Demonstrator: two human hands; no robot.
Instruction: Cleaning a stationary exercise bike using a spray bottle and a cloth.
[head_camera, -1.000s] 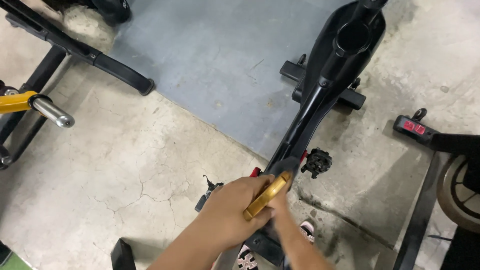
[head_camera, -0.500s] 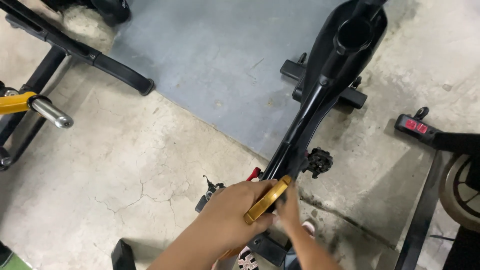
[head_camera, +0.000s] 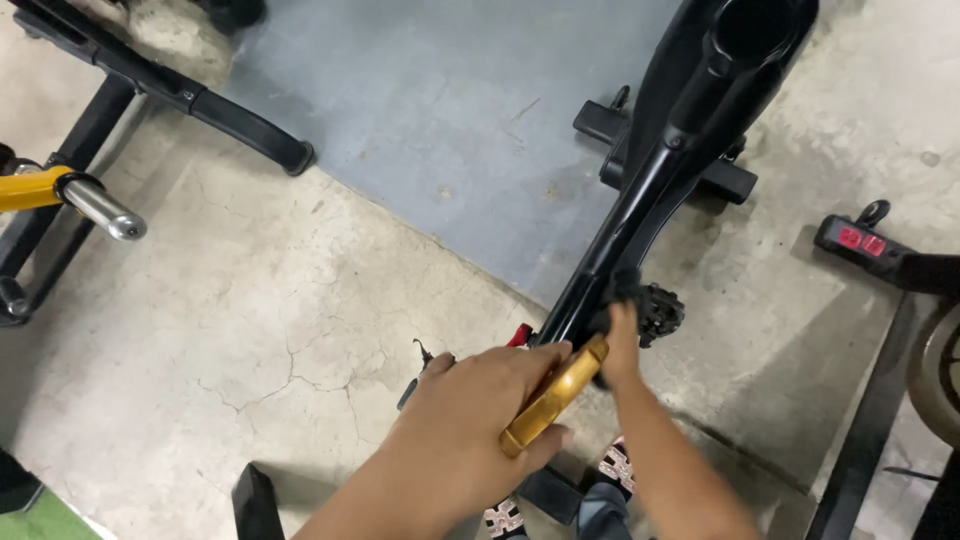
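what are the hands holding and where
Left hand grips the gold bar around its middle; right hand presses a dark cloth to the bike frame.

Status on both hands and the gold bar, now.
Left hand gripped on gold bar. Right hand up on black bike frame, dark cloth under fingers. Pedal just beside right hand; nothing blocking.

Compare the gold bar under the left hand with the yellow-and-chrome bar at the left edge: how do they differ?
The gold bar is gripped by the left hand and slants up to the right; the yellow-and-chrome bar is untouched and slants down to the right. The gold bar is one metallic gold colour; the other is yellow with a bare chrome tip. The gold bar lies by the black bike frame, the other far from both hands. Both are bar-shaped equipment parts.
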